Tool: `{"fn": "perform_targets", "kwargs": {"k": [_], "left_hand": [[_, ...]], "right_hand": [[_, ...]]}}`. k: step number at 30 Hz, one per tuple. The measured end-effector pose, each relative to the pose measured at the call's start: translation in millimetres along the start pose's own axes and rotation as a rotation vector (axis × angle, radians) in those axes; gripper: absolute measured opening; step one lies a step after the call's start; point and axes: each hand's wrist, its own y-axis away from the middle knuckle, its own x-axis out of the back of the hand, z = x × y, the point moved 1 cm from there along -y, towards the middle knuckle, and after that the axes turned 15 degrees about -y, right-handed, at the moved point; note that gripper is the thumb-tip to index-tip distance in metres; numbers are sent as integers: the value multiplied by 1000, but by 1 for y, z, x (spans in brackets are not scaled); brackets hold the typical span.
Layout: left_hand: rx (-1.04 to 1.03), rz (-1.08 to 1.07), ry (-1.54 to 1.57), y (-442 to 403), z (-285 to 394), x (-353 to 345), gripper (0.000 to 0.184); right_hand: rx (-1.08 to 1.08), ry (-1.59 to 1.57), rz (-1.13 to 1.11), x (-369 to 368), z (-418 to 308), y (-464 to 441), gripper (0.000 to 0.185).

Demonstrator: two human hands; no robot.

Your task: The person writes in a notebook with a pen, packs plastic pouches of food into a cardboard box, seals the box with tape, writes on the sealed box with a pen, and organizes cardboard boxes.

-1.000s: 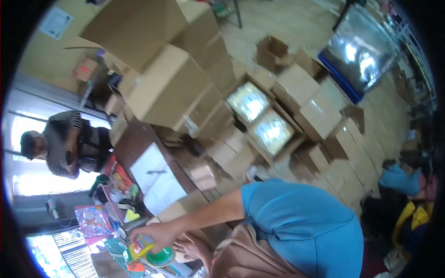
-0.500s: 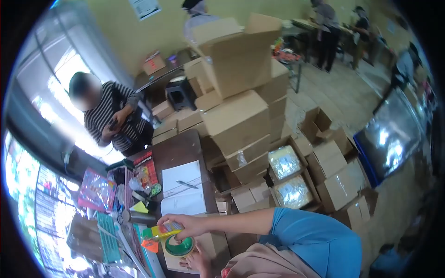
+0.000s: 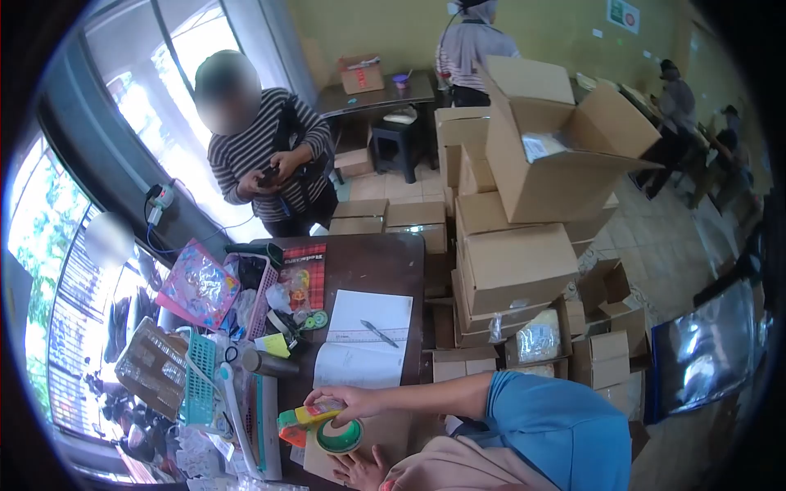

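My right hand [image 3: 342, 402] is wrapped round the yellow body of a tape dispenser [image 3: 311, 413], with an orange and green front end. The dispenser's tape roll [image 3: 339, 450] has a green core and sits over a brown cardboard box [image 3: 388, 435] on the dark table. Just below the roll, my left hand [image 3: 362, 470] lies on the box with its fingers spread, holding nothing. Beyond my right hand lies an open notebook [image 3: 348, 366] with a pen [image 3: 379, 334] across it.
A steel tumbler [image 3: 272, 364], a pink basket [image 3: 264, 301] and a teal basket [image 3: 200, 380] crowd the table's left side. Stacked cartons [image 3: 520, 266] rise to the right. Past the table a person in a striped shirt [image 3: 274, 159] holds a small dark object. Other people stand farther back.
The view has swung left, so the surroundings appear shifted right. My left hand has gone from beside the tape roll to lying spread on the box. My right hand keeps its grip on the dispenser.
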Motion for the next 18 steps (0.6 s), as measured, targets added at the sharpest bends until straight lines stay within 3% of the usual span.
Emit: {"fn": "perform_targets", "kwargs": {"k": [7, 10, 12, 13, 14, 17, 18], "left_hand": [[-71, 19, 89, 0, -1, 8, 71], [-46, 91, 110, 2, -1, 2, 66], [-53, 120, 151, -1, -2, 0, 67], [-46, 87, 138, -4, -1, 1, 68], [-43, 178, 104, -3, -3, -5, 67], [21, 153, 151, 4, -4, 6, 64], [32, 189, 153, 0, -3, 9, 62]], "right_hand": [[3, 198, -83, 6, -1, -8, 73], [-50, 508, -172, 4, -19, -19, 79], [36, 265, -292, -1, -48, -30, 76], [129, 574, -307, 2, -64, -38, 69], [232, 672, -360, 11, -58, -46, 65], [-128, 381, -291, 12, -68, -56, 64], [-135, 495, -346, 10, -68, -56, 65]]}}
